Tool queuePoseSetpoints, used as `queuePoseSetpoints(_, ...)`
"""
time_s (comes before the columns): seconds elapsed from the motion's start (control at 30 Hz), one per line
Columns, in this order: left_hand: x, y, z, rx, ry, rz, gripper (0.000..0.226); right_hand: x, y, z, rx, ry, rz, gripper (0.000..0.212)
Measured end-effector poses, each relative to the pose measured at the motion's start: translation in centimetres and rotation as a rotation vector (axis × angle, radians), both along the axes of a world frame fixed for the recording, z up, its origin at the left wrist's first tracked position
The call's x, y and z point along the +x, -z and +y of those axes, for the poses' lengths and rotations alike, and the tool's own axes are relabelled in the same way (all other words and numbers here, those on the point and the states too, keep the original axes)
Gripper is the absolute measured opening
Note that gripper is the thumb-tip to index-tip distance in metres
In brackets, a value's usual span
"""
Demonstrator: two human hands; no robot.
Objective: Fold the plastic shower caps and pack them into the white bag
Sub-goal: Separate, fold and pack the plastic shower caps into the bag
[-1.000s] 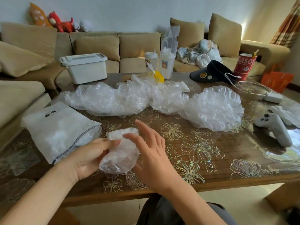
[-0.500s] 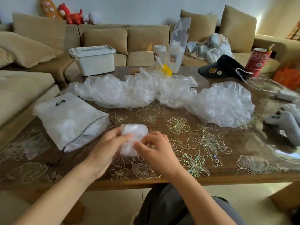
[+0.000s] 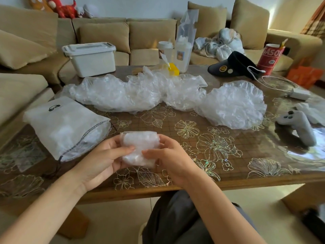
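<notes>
Both hands hold one folded shower cap [image 3: 140,147] low over the table [image 3: 228,180], just beside the white bag [image 3: 65,127].

The left hand [image 3: 103,155] and the right hand [image 3: 168,157] pinch the small packet from its two sides. Each thumb presses flat on the front and the other fingers curl behind it, probably so that the springy plastic does not open again. The white bag lies on its side to the left, near the left hand. Its mouth, with the dark cord edge, is turned toward the hands, which I think makes the way into it short. It looks partly filled already. The loose shower caps [image 3: 131,92] lie in a row on the far side, well apart from the hands, not yet folded.
</notes>
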State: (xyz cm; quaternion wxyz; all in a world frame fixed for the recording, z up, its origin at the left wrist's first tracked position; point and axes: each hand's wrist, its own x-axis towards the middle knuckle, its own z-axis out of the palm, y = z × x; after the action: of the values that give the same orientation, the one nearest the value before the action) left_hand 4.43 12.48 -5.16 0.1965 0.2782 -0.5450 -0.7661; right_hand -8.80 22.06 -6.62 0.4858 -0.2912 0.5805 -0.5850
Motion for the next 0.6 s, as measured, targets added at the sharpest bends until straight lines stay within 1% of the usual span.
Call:
queuePoseSetpoints(0.03,0.0,0.1,-0.1,-0.018,-0.001,-0.01,0.029,0.1,0.1,-0.1,-0.011,0.015,-0.008,0.025)
queuePoseSetpoints(0.07,0.1,0.2,-0.1,-0.043,-0.002,-0.023,0.026,0.3,0.1,-0.2,-0.014,0.037,-0.029,0.03)
queuePoseSetpoints(0.13,0.3,0.5,-0.3,-0.1,-0.024,-0.058,0.025,0.5,0.1,-0.5,-0.031,0.087,-0.093,0.048)
queuePoseSetpoints(0.17,0.5,0.7,-0.3,-0.123,-0.053,-0.073,0.025,0.5,0.0,-0.7,-0.042,0.092,-0.088,0.054)
queuePoseSetpoints(0.23,0.7,0.9,-0.6,-0.144,-0.133,-0.079,0.03,0.6,-0.1,-0.7,-0.055,0.052,-0.028,0.057)
queuePoseSetpoints(0.33,1.4,0.8,-1.2,-0.15,-0.269,-0.052,0.049,0.5,-0.6,-0.6,-0.06,-0.027,0.005,0.052)
queuePoseSetpoints(0.4,2.3,0.7,-1.4,-0.212,-0.304,-0.054,0.052,0.4,-1.1,-0.7,-0.083,0.037,0.001,0.046)
queuePoseSetpoints(0.47,3.0,0.7,-1.4,-0.334,-0.26,-0.082,0.055,0.7,-1.3,-1.3,-0.104,0.107,0.036,0.034)
queuePoseSetpoints(0.5,3.3,0.8,-1.3,-0.396,-0.229,-0.094,0.057,1.0,-1.3,-1.7,-0.111,0.076,0.051,0.023)
queuePoseSetpoints(0.53,3.7,0.8,-1.1,-0.449,-0.207,-0.106,0.058,1.7,-1.4,-2.2,-0.105,-0.001,0.047,0.011)
queuePoseSetpoints(0.57,3.9,0.8,-1.0,-0.496,-0.197,-0.118,0.059,2.2,-1.3,-2.6,-0.08,-0.1,0.065,0.014)
queuePoseSetpoints(0.6,4.2,0.7,-1.0,-0.533,-0.212,-0.129,0.058,2.8,-1.2,-3.1,-0.048,-0.21,0.097,0.023)
